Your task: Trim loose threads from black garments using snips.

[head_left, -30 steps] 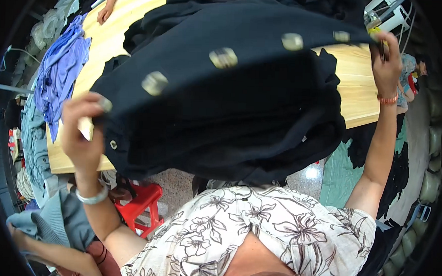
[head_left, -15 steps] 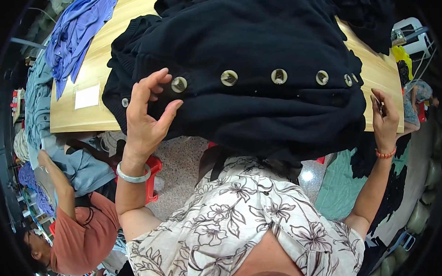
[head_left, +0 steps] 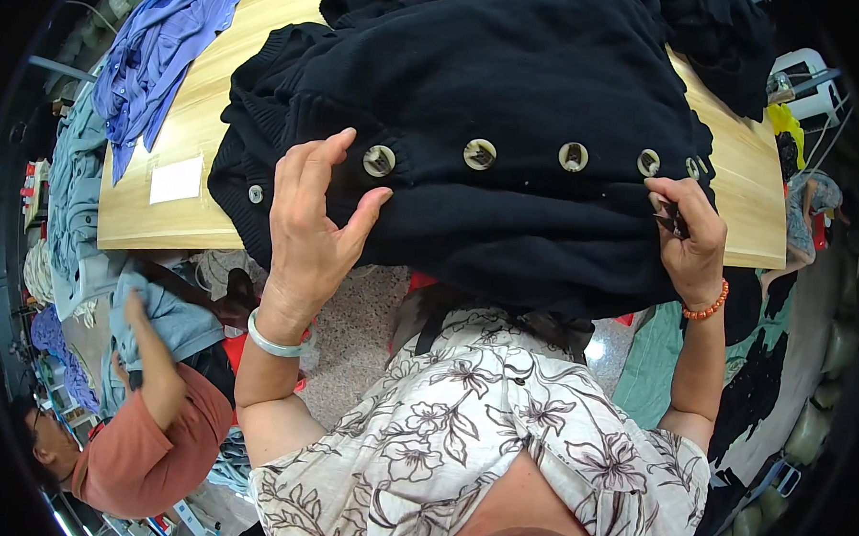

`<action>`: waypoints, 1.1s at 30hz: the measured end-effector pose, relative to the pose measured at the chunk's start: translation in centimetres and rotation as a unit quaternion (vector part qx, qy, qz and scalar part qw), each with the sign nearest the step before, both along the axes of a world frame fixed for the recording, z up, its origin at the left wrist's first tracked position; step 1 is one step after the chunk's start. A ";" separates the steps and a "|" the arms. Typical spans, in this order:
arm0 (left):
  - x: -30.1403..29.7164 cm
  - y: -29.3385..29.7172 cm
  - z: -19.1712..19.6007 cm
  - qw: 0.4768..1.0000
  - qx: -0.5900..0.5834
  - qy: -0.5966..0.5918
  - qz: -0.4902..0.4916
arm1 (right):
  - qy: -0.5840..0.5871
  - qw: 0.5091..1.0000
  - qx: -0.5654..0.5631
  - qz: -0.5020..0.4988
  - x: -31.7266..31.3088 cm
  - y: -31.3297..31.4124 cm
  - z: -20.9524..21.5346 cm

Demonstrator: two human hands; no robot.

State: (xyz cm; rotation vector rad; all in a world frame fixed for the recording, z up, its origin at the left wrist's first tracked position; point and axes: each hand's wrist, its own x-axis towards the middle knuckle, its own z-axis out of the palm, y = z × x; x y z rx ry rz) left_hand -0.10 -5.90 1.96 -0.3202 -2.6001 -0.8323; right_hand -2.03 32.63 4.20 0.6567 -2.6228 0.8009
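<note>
While the black knit cardigan [head_left: 514, 99] lies spread on the wooden tabletop [head_left: 201, 114] with its buttoned edge hanging toward you, keep that edge taut and level so the row of pale buttons [head_left: 479, 154] stays straight. Your left hand [head_left: 312, 220] lies open, fingers spread, against the knit beside the leftmost large button [head_left: 379, 160]. Your right hand [head_left: 688, 236] pinches the edge at the far end; hold gently to avoid stretching.

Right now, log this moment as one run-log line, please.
left hand: flat on black cardigan beside button | right hand: grip pinching cardigan edge | wooden table: blue garment, white paper
</note>
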 end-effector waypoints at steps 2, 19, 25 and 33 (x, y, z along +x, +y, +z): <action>0.1 -0.5 -0.2 1.000 0.010 -0.003 0.007 | -0.005 1.000 0.002 0.001 0.0 -0.4 -0.2; -0.6 3.5 2.2 0.985 -0.041 0.147 -0.076 | -0.011 1.000 -0.001 0.000 -0.8 -0.9 -0.6; -5.9 5.2 2.4 0.950 -0.194 0.102 -0.221 | 0.001 1.000 0.003 0.014 -0.8 -0.7 -0.9; -8.1 5.0 3.9 0.895 -0.276 0.096 -0.336 | 0.009 0.999 0.000 0.033 -1.0 -0.3 -1.0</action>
